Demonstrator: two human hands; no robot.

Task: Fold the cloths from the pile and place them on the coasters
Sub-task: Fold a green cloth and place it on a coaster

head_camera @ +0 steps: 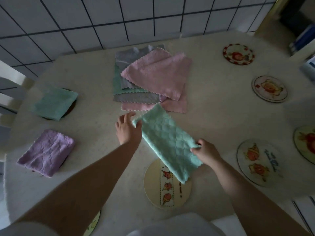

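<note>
Held at both ends: a mint-green cloth [168,143], folded into a long strip and stretched slantwise between two hands set well apart. Pinched at its far corner by the left hand [127,129], thumb and fingers curled onto the edge. Gripped along its near right edge by the right hand [205,153], fingers closed on the fabric. Draped at its near end over a cream coaster [167,189] printed with a column of small fruit figures, close to the table's near edge.

Just beyond the strip, lying loose on the pale table [213,120]: the pile [150,79] of unfolded cloths, pink on top, grey and green and more pink beneath, almost touched by the strip's far corner.

Off to the left, already folded and placed: a green cloth [53,103] on a dark round coaster, and nearer, a purple cloth [46,153], its coaster nearly hidden.

Along the right side, uncovered: four round picture coasters, the farthest red-rimmed [238,54], the next pale [269,89], one cut by the frame edge [306,145], and the nearest [259,162] showing two figures.
</note>
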